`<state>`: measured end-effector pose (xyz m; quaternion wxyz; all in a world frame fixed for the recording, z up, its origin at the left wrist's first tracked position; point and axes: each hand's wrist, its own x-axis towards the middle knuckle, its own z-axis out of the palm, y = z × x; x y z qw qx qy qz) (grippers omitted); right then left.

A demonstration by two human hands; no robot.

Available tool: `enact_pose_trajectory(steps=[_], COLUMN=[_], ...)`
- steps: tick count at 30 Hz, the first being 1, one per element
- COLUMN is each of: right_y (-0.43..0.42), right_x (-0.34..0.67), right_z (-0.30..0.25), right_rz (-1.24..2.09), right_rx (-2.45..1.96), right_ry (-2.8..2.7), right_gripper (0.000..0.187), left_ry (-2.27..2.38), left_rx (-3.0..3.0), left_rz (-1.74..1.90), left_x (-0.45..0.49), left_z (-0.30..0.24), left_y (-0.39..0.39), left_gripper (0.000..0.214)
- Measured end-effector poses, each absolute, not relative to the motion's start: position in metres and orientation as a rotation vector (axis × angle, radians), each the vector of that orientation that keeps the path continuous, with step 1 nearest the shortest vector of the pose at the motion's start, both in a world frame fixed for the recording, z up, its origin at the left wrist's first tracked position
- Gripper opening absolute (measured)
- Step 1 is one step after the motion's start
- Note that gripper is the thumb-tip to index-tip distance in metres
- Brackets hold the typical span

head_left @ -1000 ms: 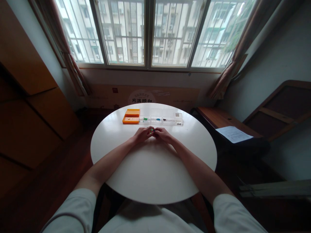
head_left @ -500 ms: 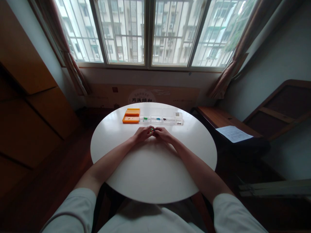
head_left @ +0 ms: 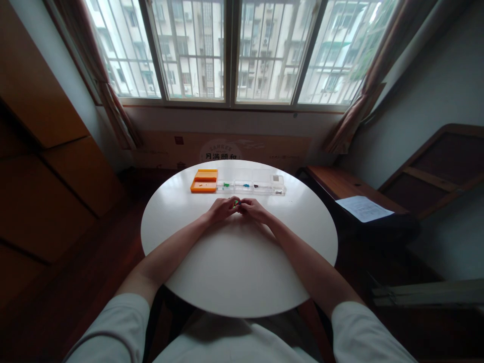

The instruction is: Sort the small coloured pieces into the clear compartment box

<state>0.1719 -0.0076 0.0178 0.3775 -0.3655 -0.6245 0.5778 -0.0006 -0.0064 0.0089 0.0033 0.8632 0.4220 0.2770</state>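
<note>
We read 月满颐和 on a board (head_left: 181,149) past the far edge of the tabletop (head_left: 238,267); toward that edge, below orange (head_left: 204,189) and clear boxes (head_left: 266,190), our left hand (head_left: 222,208) and right hand (head_left: 255,209) clamp a green piece (head_left: 236,203)

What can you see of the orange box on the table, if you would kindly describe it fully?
The orange box looks like plastic and lies flat on the white table. It has two sections with a darker strip between them; the far one may be an opened lid. The near section is open-topped, holding tiny pieces too small to identify. Clear compartments run rightward from its right side. Neither the left hand nor the right hand touches it.
</note>
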Motion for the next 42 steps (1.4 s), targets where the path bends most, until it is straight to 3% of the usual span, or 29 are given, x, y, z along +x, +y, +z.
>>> enact_pose_trajectory(steps=[42], right_y=[-0.0057], right_x=[0.1729], right_z=[0.0150], right_rz=[1.456], right_rx=[-0.928], right_ry=[-1.646], right_gripper=[0.013], left_ry=[1.320], left_rx=[2.704], left_rz=[0.884], left_x=[-0.0005], left_z=[0.0063], left_y=[-0.0044], left_gripper=[0.027])
